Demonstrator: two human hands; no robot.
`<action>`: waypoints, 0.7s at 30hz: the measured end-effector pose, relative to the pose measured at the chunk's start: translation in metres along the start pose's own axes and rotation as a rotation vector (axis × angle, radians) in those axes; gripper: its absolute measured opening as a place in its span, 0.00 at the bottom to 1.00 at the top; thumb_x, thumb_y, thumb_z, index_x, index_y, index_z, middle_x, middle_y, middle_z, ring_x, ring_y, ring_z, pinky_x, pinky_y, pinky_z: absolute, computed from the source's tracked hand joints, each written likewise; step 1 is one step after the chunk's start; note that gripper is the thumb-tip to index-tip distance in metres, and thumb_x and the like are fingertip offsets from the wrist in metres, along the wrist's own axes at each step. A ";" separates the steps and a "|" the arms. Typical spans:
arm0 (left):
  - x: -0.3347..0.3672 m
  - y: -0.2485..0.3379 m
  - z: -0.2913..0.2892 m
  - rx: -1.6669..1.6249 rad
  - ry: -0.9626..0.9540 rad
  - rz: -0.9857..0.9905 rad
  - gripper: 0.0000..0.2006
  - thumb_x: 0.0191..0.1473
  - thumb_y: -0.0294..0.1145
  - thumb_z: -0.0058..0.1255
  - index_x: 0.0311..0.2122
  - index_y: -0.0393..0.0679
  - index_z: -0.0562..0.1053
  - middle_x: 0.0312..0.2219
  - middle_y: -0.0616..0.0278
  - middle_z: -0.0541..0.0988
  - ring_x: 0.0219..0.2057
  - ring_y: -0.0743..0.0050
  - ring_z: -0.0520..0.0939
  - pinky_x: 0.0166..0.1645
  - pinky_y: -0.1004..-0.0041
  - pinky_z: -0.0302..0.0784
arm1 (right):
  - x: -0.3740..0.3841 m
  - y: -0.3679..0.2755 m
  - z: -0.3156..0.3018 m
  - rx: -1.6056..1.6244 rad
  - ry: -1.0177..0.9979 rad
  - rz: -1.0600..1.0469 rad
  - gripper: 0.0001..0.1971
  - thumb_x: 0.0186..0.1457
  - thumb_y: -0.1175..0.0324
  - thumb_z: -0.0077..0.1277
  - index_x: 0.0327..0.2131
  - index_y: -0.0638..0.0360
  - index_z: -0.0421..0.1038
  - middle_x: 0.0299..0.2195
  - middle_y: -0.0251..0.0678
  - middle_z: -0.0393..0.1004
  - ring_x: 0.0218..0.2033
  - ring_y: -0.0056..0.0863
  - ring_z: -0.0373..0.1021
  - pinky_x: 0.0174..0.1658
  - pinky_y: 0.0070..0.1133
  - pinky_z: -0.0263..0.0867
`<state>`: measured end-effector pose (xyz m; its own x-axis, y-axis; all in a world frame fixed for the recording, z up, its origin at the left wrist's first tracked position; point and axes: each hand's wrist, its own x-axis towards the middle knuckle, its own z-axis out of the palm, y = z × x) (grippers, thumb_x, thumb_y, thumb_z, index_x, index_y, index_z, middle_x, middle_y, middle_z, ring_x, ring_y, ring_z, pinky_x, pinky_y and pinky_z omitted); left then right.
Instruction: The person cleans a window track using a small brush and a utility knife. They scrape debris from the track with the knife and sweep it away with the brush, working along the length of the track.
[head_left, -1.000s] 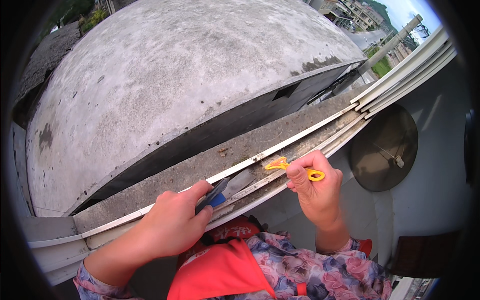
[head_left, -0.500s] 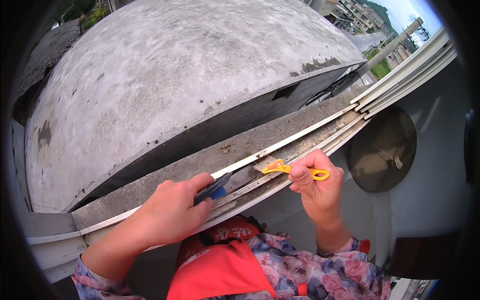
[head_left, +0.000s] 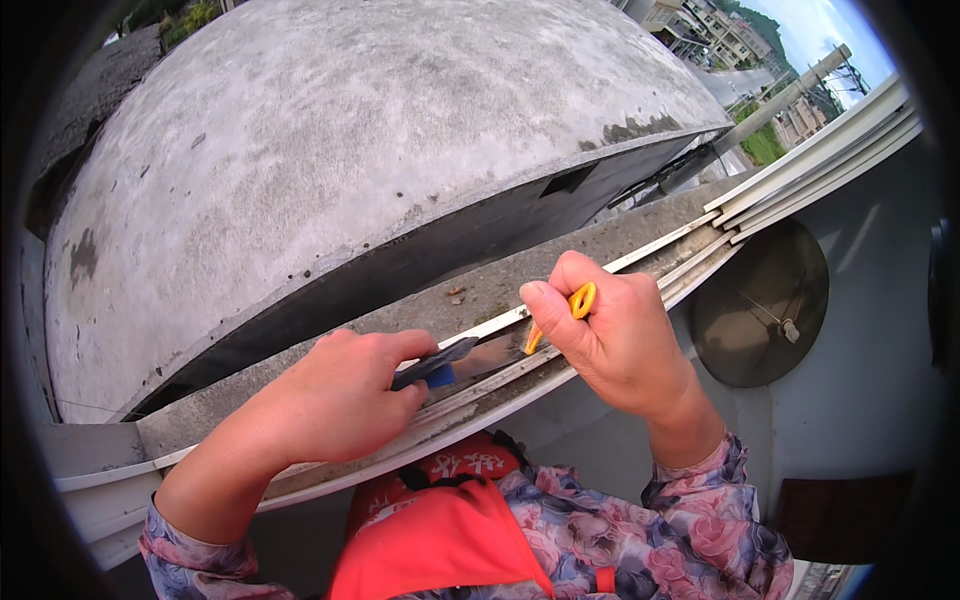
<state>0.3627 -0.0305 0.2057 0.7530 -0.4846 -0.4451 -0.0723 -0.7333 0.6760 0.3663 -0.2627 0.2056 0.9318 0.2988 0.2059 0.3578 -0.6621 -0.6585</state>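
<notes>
My right hand is closed round the yellow handle of a small brush, whose looped end shows above my thumb. The brush stands steeply, its head down in the dirty track of a white window frame; the bristles are mostly hidden. To the left, my left hand grips a flat tool with dark grey and blue parts, pinched between thumb and fingers. That tool lies low over the same track, pointing toward the brush, and its exact kind is unclear. Dirt lines the grooves between both hands.
Beyond the frame runs a rough concrete ledge with small debris. A wide grey concrete roof lies past a dark gap. White sliding sashes stack at the right. Inside, a dark round object stands near the wall.
My right hand has moved left and up, tipping the brush from nearly level to steep. The brush head is nearer the flat tool, which my left hand now holds slightly further right.
</notes>
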 end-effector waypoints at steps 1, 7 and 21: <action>0.000 0.001 -0.001 -0.006 -0.004 -0.003 0.13 0.50 0.32 0.49 0.42 0.44 0.73 0.18 0.53 0.76 0.19 0.61 0.78 0.28 0.68 0.72 | 0.000 -0.002 -0.004 -0.024 0.012 0.021 0.15 0.57 0.61 0.51 0.22 0.58 0.63 0.09 0.39 0.62 0.12 0.41 0.64 0.17 0.29 0.57; 0.000 0.001 -0.002 -0.022 -0.018 -0.006 0.13 0.50 0.32 0.49 0.42 0.44 0.73 0.18 0.53 0.76 0.19 0.61 0.78 0.28 0.68 0.72 | 0.000 0.005 -0.005 -0.128 0.052 0.038 0.15 0.57 0.61 0.52 0.21 0.58 0.63 0.10 0.40 0.62 0.12 0.40 0.63 0.17 0.28 0.57; 0.001 -0.017 -0.001 -0.466 -0.051 -0.014 0.16 0.55 0.29 0.48 0.50 0.44 0.70 0.19 0.66 0.72 0.23 0.79 0.74 0.26 0.77 0.68 | -0.024 -0.002 -0.035 0.249 0.514 0.035 0.14 0.58 0.66 0.52 0.23 0.61 0.65 0.15 0.22 0.62 0.18 0.08 0.51 0.20 0.12 0.50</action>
<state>0.3654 -0.0179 0.1945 0.7181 -0.5076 -0.4761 0.2475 -0.4531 0.8564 0.3454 -0.2928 0.2276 0.8748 -0.1344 0.4655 0.3590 -0.4655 -0.8090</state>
